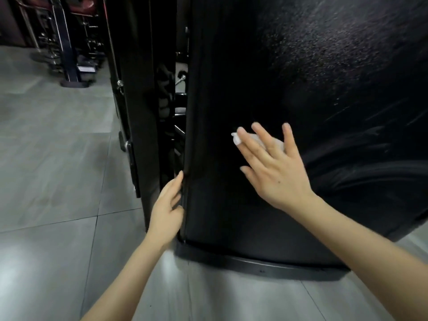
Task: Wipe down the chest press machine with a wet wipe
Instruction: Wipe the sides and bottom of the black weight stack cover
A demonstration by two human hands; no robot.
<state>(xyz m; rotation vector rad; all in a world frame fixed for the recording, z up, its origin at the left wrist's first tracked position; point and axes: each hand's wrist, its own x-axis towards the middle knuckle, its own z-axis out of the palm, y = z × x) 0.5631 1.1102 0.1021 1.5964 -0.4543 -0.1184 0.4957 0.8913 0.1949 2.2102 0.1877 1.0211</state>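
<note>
I count 1 chest press machine (231, 89) close in front of me, seen as a big black side panel that stands upright on a curved black base (254, 265). There is 1 wet wipe (235, 138), white, and 2 hands in view, both bare.

The right hand (275, 172) is fully spread, w/ fingers straight and wide apart. It presses the wipe flat against the panel at approx. the middle height. The wipe is under the fingers, and only a small white part shows beside the fingertips and between 2 fingers. To the right of this hand the panel shows pale curved streaks (359, 147).

The left hand (165, 212) is lower, at the left vertical edge of the same panel. Its fingers are almost straight and lie along this edge, touching it. It holds nothing else.

The floor (58, 158) is of grey tiles. In the top left, well apart, stand other gym machines (67, 42), dark and blurred, so I cannot count them exactly.
</note>
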